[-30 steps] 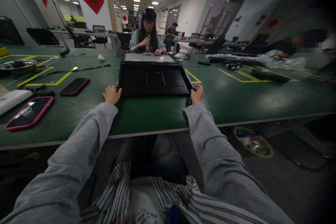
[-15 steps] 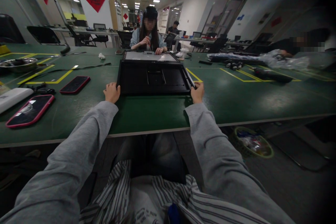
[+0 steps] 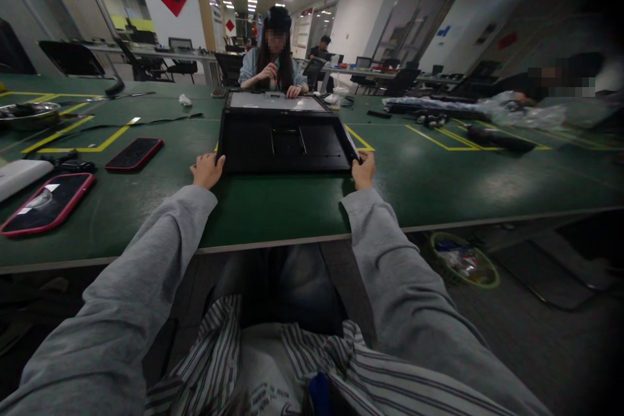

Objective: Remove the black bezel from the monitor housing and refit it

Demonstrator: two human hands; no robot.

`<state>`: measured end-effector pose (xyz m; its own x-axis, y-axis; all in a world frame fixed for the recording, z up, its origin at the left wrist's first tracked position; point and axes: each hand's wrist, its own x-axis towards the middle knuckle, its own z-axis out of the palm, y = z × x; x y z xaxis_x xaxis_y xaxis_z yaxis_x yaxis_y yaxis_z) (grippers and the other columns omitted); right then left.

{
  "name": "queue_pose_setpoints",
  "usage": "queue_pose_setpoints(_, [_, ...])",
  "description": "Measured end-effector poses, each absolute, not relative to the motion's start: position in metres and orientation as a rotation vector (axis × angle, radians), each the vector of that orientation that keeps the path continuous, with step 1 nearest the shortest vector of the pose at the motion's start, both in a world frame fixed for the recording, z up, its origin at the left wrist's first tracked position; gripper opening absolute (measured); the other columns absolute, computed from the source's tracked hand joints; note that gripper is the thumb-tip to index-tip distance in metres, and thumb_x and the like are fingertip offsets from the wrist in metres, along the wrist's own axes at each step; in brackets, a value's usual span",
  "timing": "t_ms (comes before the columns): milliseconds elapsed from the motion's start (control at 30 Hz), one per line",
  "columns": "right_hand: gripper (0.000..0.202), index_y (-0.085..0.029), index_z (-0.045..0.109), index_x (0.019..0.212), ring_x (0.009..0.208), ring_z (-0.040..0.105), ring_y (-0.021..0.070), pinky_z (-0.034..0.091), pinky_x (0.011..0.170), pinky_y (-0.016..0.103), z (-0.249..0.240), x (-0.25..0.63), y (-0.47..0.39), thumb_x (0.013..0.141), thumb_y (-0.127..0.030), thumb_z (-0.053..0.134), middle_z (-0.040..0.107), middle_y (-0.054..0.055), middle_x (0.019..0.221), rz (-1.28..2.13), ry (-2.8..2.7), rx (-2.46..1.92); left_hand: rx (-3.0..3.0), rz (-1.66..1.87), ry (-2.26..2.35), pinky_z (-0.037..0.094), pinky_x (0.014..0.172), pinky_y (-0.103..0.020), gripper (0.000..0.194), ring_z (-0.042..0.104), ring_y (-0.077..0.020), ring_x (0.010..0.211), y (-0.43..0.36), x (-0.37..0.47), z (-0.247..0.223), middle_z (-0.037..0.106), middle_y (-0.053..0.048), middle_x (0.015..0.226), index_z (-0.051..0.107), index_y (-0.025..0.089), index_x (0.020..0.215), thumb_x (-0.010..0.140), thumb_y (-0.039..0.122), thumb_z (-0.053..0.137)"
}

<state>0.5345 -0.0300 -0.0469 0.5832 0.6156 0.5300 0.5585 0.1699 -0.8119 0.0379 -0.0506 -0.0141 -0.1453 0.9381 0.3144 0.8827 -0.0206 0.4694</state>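
Black, shallow, rectangular housing sits centrally at green, smooth-topped table, set back fr. near edge, open side up, w/ raised bracket at mid-section; full contact w/ tabletop can't be confirmed. L hand: fingers curled, gripping L side of housing nr front corner. R hand: thumb & fingers closed on R side nr opp. front corner. Both forearms in long grey sleeves, extended fwd. Directly behind housing: flat, light-grey, dark-framed rect. panel. Co-worker in light-blue top sits opp., one hand raised, other at panel's far edge. L of L hand: small black phone w/ red rim; farther L & nearer, black phone w/ pink-red rim, beside white, box-shaped unit. Beyond: round, shiny metal bowl. Table's far R: crumpled, clear plastic sheeting. Below R: round, green-rimmed basket.
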Motion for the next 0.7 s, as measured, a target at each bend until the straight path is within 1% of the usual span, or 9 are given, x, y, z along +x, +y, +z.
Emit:
queue_pose_setpoints(133, [0.034, -0.020, 0.058, 0.105, 0.108, 0.065, 0.0218, 0.046, 0.107, 0.048, -0.048, 0.537, -0.029, 0.072, -0.012, 0.055, 0.070, 0.008, 0.108, 0.067, -1.059, -1.505, 1.983, 0.867, 2.137, 0.034, 0.109, -0.064, 0.047, 0.047, -0.0373, 0.133, -0.051, 0.038, -0.014, 0.060, -0.017, 0.139, 0.064, 0.023, 0.131, 0.100, 0.046, 0.036])
queue_pose_setpoints(267, [0.033, -0.019, 0.060, 0.106, 0.115, 0.063, 0.0241, 0.042, 0.111, 0.048, -0.046, 0.534, -0.031, 0.075, -0.013, 0.053, 0.069, 0.011, 0.116, 0.056, -1.108, -1.590, 1.992, 0.847, 2.156, 0.032, 0.110, -0.065, 0.046, 0.046, -0.0375, 0.133, -0.054, 0.039, -0.013, 0.062, -0.016, 0.137, 0.066, 0.025, 0.129, 0.099, 0.048, 0.039])
queue_pose_setpoints(367, [0.031, -0.020, 0.061, 0.106, 0.115, 0.062, 0.0250, 0.041, 0.111, 0.051, -0.045, 0.529, -0.035, 0.078, -0.014, 0.051, 0.069, 0.011, 0.115, 0.044, -1.113, -1.619, 1.954, 0.878, 2.141, 0.030, 0.111, -0.065, 0.047, 0.045, -0.0370, 0.135, -0.053, 0.037, -0.013, 0.062, -0.015, 0.140, 0.064, 0.025, 0.131, 0.097, 0.049, 0.043])
queue_pose_setpoints(433, [0.031, -0.021, 0.062, 0.106, 0.115, 0.062, 0.0252, 0.041, 0.111, 0.052, -0.044, 0.526, -0.038, 0.079, -0.015, 0.049, 0.069, 0.011, 0.115, 0.033, -1.105, -1.620, 1.888, 0.902, 2.135, 0.030, 0.112, -0.063, 0.047, 0.047, -0.0366, 0.135, -0.050, 0.034, -0.013, 0.064, -0.014, 0.138, 0.065, 0.026, 0.131, 0.096, 0.050, 0.046])
queue_pose_setpoints(567, [0.033, -0.019, 0.062, 0.111, 0.117, 0.060, 0.0256, 0.042, 0.109, 0.050, -0.041, 0.523, -0.041, 0.082, -0.014, 0.047, 0.067, 0.013, 0.119, 0.007, -1.141, -1.707, 1.747, 0.924, 2.133, 0.033, 0.111, -0.056, 0.048, 0.057, -0.0340, 0.127, -0.044, 0.028, -0.012, 0.071, -0.009, 0.127, 0.070, 0.026, 0.126, 0.093, 0.054, 0.053])
queue_pose_setpoints(700, [0.037, -0.015, 0.063, 0.116, 0.119, 0.059, 0.0253, 0.042, 0.108, 0.045, -0.036, 0.523, -0.045, 0.084, -0.013, 0.045, 0.066, 0.016, 0.124, -0.016, -1.221, -1.782, 1.698, 0.933, 2.134, 0.041, 0.105, -0.045, 0.049, 0.063, -0.0300, 0.121, -0.043, 0.021, -0.011, 0.073, -0.006, 0.123, 0.073, 0.025, 0.124, 0.095, 0.057, 0.048])
